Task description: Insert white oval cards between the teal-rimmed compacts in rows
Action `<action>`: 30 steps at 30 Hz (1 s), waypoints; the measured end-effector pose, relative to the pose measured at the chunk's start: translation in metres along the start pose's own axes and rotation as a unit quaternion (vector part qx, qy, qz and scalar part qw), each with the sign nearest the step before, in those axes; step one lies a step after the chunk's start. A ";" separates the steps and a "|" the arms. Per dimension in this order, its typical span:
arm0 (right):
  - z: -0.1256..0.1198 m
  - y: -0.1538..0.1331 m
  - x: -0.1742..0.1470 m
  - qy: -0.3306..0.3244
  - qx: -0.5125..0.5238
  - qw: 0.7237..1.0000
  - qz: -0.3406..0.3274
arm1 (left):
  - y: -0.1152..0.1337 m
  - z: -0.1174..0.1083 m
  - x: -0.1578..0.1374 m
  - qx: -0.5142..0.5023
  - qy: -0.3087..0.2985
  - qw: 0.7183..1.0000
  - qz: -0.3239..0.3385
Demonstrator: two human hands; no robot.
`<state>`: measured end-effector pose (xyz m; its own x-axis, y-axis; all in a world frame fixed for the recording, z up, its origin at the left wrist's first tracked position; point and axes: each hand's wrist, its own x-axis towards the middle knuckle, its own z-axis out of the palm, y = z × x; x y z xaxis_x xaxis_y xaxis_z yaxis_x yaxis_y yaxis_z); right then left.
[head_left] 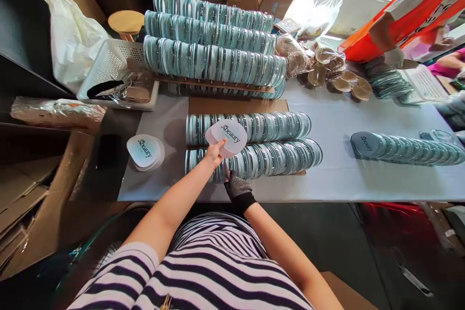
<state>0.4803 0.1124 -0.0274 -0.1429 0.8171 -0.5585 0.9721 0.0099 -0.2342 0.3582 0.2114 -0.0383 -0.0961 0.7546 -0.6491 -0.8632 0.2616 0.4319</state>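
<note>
My left hand (215, 152), bare, grips a small stack of white rounded cards (229, 134) printed "beauty", thumb on top. The cards are held over two rows of clear-wrapped round discs, the back row (269, 126) and the front row (279, 159). My right hand (238, 188) wears a black mesh glove and is just below the cards, at the near side of the front row. Its fingers are drawn together around a pale sliver that I cannot make out. Another stack of "beauty" cards (145, 152) lies at the table's left end.
Several more disc rows (214, 60) are stacked at the back on cardboard. A white basket (109, 63) with wrapped pieces stands back left. Another disc row (407, 149) lies on the right of the table (327, 121). Beyond it, a person in an orange vest (392, 19) handles a disc pile.
</note>
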 end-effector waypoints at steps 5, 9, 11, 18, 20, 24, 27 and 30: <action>0.003 0.004 0.000 0.015 0.005 1.000 0.006 | 0.002 -0.001 0.002 -0.020 0.013 1.000 -0.006; 0.012 0.005 0.013 0.011 -0.008 1.000 -0.019 | 0.002 -0.004 0.003 -0.024 0.016 0.999 -0.018; 0.015 0.005 0.021 -0.001 -0.001 0.999 -0.036 | 0.002 -0.006 0.003 -0.024 0.014 0.999 -0.020; 0.012 0.003 0.032 -0.130 0.423 0.896 -0.026 | 0.001 -0.010 0.003 -0.028 -0.004 1.000 -0.012; 0.005 0.004 0.035 -0.208 0.538 0.817 -0.014 | 0.000 -0.007 0.002 -0.028 0.001 1.000 -0.005; -0.028 0.014 0.043 -0.228 0.415 0.881 0.008 | -0.003 -0.001 -0.004 -0.029 0.015 0.999 0.025; -0.067 0.026 0.050 0.071 0.329 0.942 -0.010 | -0.003 -0.002 -0.013 -0.019 0.019 0.999 0.043; -0.093 0.026 0.048 0.245 0.272 0.927 -0.074 | -0.001 -0.010 -0.024 0.004 0.013 0.998 0.057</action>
<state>0.5164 0.2057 0.0139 -0.0359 0.9953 -0.0902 0.6913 -0.0404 -0.7214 0.3563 0.1865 -0.0293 -0.2055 0.7641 -0.6115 -0.8424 0.1799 0.5079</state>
